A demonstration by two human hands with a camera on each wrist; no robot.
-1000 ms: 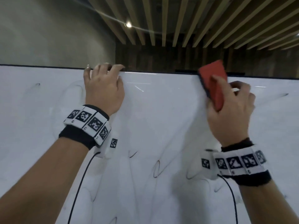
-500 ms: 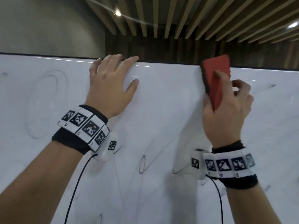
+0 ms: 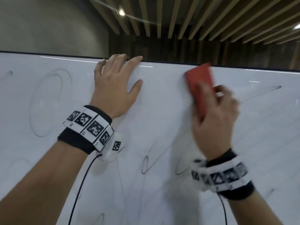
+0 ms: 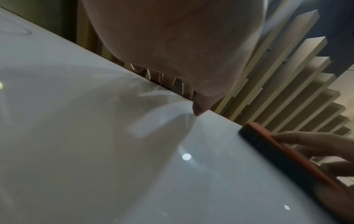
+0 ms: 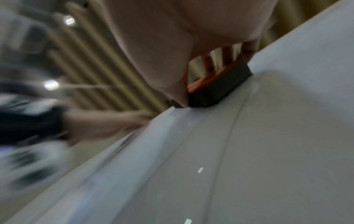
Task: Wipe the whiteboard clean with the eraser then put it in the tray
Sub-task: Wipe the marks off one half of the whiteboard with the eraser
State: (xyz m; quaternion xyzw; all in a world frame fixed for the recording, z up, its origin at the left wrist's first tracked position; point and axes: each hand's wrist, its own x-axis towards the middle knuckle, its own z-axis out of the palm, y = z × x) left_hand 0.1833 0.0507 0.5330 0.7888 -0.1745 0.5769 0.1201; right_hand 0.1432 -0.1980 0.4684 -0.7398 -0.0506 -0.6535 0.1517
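The whiteboard (image 3: 162,124) fills the head view and carries faint black marker loops and lines. My right hand (image 3: 215,111) grips the red eraser (image 3: 198,82) and presses its dark felt side on the board just under the top edge; both are blurred by motion. The right wrist view shows the eraser (image 5: 216,89) under my fingers on the whiteboard (image 5: 268,151). My left hand (image 3: 126,75) lies flat on the board to the left, fingers spread with tips at the top edge. From the left wrist I see the eraser (image 4: 268,151) at the right. No tray is in view.
A faint oval mark (image 3: 47,103) lies left of my left hand. A loop stroke (image 3: 146,164) sits low in the middle, and a long line (image 3: 267,90) runs right of the eraser. Behind the board's top edge are a dark wall and a slatted ceiling.
The eraser has slid down and to the left from above the board's top edge, towards my left hand. My left hand's fingers, curled over the edge a second ago, now lie spread.
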